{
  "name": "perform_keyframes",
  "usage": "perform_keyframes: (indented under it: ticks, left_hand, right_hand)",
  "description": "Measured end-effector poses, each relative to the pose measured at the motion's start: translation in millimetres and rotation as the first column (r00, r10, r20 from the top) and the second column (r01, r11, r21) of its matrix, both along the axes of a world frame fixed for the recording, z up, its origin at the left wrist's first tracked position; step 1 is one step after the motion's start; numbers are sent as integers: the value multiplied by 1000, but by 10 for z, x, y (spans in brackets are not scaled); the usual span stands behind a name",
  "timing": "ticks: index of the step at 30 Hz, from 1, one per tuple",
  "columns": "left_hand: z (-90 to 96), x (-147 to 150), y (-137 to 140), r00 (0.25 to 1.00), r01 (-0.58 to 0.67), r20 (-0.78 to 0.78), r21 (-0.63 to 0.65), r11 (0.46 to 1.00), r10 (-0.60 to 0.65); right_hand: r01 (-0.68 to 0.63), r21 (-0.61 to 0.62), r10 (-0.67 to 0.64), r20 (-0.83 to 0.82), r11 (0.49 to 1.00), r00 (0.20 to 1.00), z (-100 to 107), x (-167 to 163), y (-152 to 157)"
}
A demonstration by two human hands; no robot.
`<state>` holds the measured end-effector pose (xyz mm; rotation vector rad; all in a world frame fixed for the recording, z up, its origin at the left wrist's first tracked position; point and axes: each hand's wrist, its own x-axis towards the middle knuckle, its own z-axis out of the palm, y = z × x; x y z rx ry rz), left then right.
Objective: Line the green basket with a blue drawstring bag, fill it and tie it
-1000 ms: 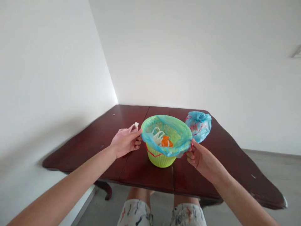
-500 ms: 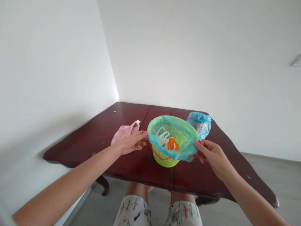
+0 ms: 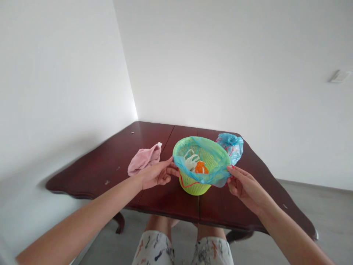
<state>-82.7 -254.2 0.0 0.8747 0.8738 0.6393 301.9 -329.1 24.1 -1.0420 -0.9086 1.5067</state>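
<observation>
- Against the picture from one second ago, the green basket (image 3: pixel 196 190) has slid a little to the right on the table (image 3: pixel 96 167), widening the gap between it and the pink cloth (image 3: pixel 143 160).
- Fingers of the left hand (image 3: pixel 158 175) now reach lower, under the rim at the basket's left side, where half a second ago they were up by the rim's edge.
- That left hand has its thumb at the rim and its fingers against the side just below; I cannot tell whether it pinches any plastic.
- On the right, the right hand (image 3: pixel 244 184) has a narrow grip, thumb and fingers closed on the gathered edge of the blue liner (image 3: pixel 217 178).
- Basket and liner stand upright near the middle of the table's near side, the liner folded outward over the near rim, with a red cord (image 3: pixel 190 185) looping below it.
- Inside lie a white plastic piece (image 3: pixel 191 161) with loops and, right of it, an orange item (image 3: pixel 201 168).
- Left of the basket, the cloth lies crumpled, its white tag (image 3: pixel 160 144) at the far right end.
- Behind the basket, far right, sits a bunched blue bag (image 3: pixel 236 150).
</observation>
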Motion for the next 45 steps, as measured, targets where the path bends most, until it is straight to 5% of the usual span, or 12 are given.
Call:
perform_keyframes:
  ticks: [7, 11, 17, 22, 26, 28, 30, 32, 35, 39, 43, 45]
  left_hand:
    - [-163, 224, -388, 954, 273, 140, -44, 961, -265]
    - [-347, 381, -524, 979, 127, 159, 7, 992, -127]
    - [-743, 639, -547, 988, 87, 140, -213, 973, -57]
    - [-583, 773, -658, 885, -277, 382, -29, 960, 267]
    - [-435, 661, -775, 747, -551, 515, 123, 826, 421]
    - [-431, 575, -811, 716, -658, 530, 292, 694, 455]
    - [-428, 502, -835, 759, -648, 449, 595, 476, 472]
    - [-385, 456, -855, 798, -464, 309, 864, 198, 518]
    - [-236, 436, -885, 785, -118, 140, 990, -76, 604]
    - [-52, 450, -912, 730, 129, -4, 983, -132, 683]
    - [-9, 443, -878, 728, 170, -44, 978, -118, 685]
    - [5, 438, -846, 759, 167, -86, 984, -65, 645]
  right_hand:
    - [21, -58, -25, -62, 998, 998, -147, -144, -116]
    - [32, -18, -33, -62, 999, 998, -295, -190, -196]
    - [39, 39, -36, -55, 998, 998, -473, -287, -311]
    - [119, 60, -110, -137, 991, 984, -580, -381, -373]
    - [233, 52, -212, -260, 971, 942, -587, -367, -409]
    - [228, 44, -202, -323, 973, 925, -563, -347, -422]
    - [192, 61, -158, -360, 979, 920, -536, -337, -435]
    - [162, 98, -115, -369, 982, 922, -514, -338, -449]
    - [164, 133, -105, -369, 978, 923, -484, -346, -470]
    - [187, 129, -132, -350, 974, 927, -413, -335, -486]
    - [197, 143, -132, -367, 970, 921, -303, -319, -509]
    - [211, 160, -136, -382, 964, 914, -270, -323, -529]
